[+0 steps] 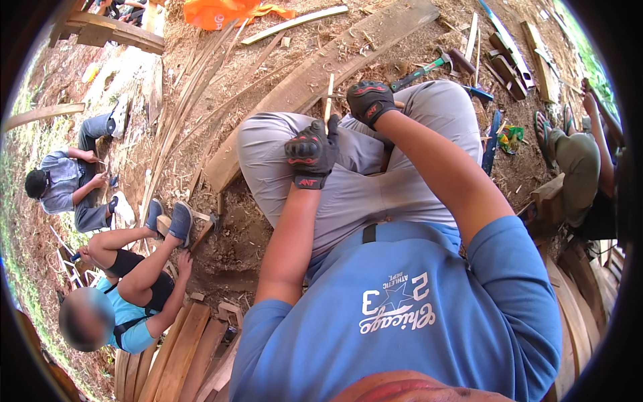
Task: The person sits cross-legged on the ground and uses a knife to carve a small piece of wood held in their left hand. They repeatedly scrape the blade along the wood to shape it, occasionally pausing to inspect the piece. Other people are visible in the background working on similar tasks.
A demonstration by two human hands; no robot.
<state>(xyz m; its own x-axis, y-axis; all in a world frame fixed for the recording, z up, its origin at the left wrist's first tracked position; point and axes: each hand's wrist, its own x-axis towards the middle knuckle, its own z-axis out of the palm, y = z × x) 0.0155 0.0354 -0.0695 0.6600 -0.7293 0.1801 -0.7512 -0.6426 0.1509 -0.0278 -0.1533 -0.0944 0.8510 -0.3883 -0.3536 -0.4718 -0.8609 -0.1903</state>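
Bare earth ground (254,248) strewn with wood shavings carries a long broad plank (321,74) running diagonally, a bundle of thin split strips (184,107) beside it, a green-handled hammer (422,70), scattered offcuts (509,67) and an orange bag (224,12) at the far edge.

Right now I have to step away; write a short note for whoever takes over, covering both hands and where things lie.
Left hand, gloved, grips the thin wooden stick low down, holding it upright between the knees.
Right hand, gloved, is closed near the stick's upper part; whether it holds a blade cannot be told.
The long plank lies ahead under the legs, amid shavings. A green-handled hammer lies just beyond the right knee.
Done: shavings cover the ground around. Left: the stick is in hand, apparently not finished.
Two people work at the left, another sits at the right.
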